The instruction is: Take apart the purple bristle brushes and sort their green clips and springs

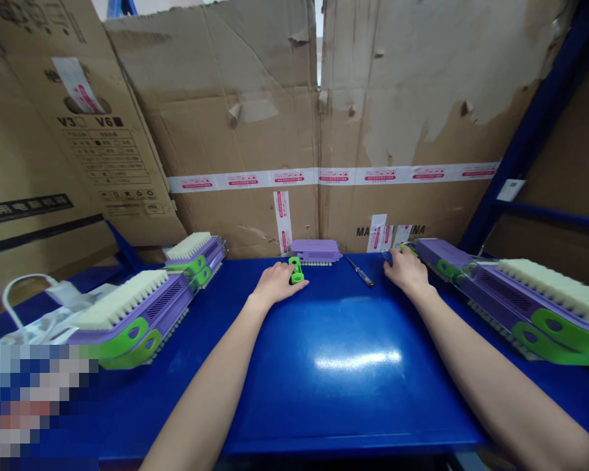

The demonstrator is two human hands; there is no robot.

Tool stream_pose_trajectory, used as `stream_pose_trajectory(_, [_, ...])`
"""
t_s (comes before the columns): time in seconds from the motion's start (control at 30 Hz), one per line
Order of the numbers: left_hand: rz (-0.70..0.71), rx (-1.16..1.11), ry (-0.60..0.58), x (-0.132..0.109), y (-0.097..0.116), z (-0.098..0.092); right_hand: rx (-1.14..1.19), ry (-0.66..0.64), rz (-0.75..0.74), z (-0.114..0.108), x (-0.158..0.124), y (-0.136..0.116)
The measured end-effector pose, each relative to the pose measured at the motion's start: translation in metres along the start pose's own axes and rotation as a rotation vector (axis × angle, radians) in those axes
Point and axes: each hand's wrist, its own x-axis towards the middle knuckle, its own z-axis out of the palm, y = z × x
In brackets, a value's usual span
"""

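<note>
My left hand [276,284] is at the middle of the blue table, closed on a small bright green plastic end piece [297,277], with the thumb stretched along its near side. Further right, my right hand [406,268] rests at the table's back, fingers bent and apart. Beside its fingertips lie tiny metal springs [385,256], too small to make out well. Behind the fingers a bit of green shows, partly hidden. A purple brush body [316,248] lies bristles down behind my left hand. Between the hands is a screwdriver [360,272] with a clear handle.
Stacked purple and green brushes with cream bristles stand at the left [142,314] and right [535,301]. Cardboard sheets [245,131] wall off the back. A white charger and cable [69,294] lie at the far left. Blue rack posts [525,124] rise at the right.
</note>
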Motion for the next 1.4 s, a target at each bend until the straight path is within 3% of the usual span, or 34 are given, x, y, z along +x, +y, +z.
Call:
stream_pose_trajectory(0.17, [0.001, 0.001, 0.008, 0.0, -0.001, 0.001, -0.103, -0.085, -0.062, -0.009, -0.003, -0.008])
stream_pose_trajectory(0.27, [0.004, 0.004, 0.021, 0.0, -0.001, 0.002, -0.126, -0.191, -0.029, -0.01, -0.002, -0.009])
stream_pose_trajectory(0.4, [0.01, 0.016, 0.016, 0.0, -0.001, 0.002, -0.099, -0.24, 0.027, -0.006, 0.0, -0.004])
stream_pose_trajectory(0.97, [0.016, 0.031, 0.011, 0.0, -0.001, 0.001, -0.06, -0.162, 0.142, 0.005, 0.003, 0.003])
stream_pose_trajectory(1.4, [0.009, 0.042, 0.009, 0.0, 0.001, 0.001, -0.092, -0.113, 0.136, 0.007, 0.001, 0.005])
